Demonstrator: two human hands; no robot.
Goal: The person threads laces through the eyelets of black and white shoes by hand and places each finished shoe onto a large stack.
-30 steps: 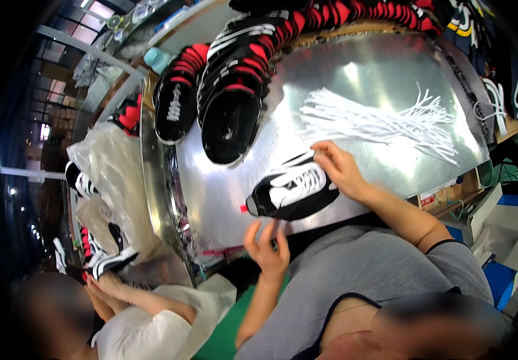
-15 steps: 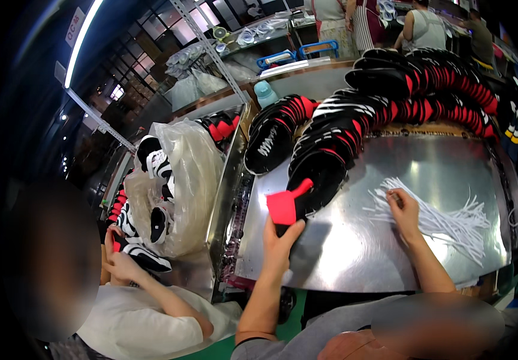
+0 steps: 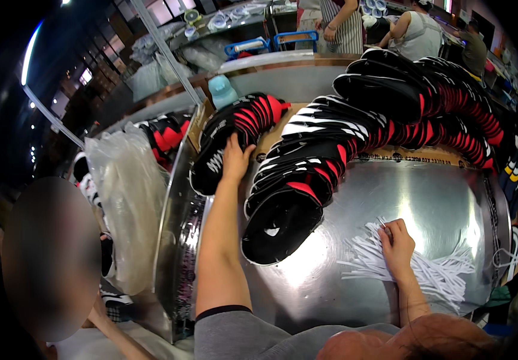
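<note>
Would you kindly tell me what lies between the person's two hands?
In the head view, the long row of nested black-and-red shoes, then a stretch of metal tabletop, lies between the left hand and right hand.

Small dark lettering (image 3: 427, 159) printed in one line on brown cardboard strip (image 3: 373, 156), far edge of metal table (image 3: 367, 189), 12 o'clock from white shoelaces (image 3: 433, 273). Print small, partly hidden by black-and-red shoes (image 3: 427, 132); only bits make out. Round dark mark (image 3: 397, 157) at 9 o'clock of lettering, same strip. Small white patch (image 3: 272, 231) inside front black shoe (image 3: 283, 219), 6 o'clock from picture center: can't tell if label.
</note>
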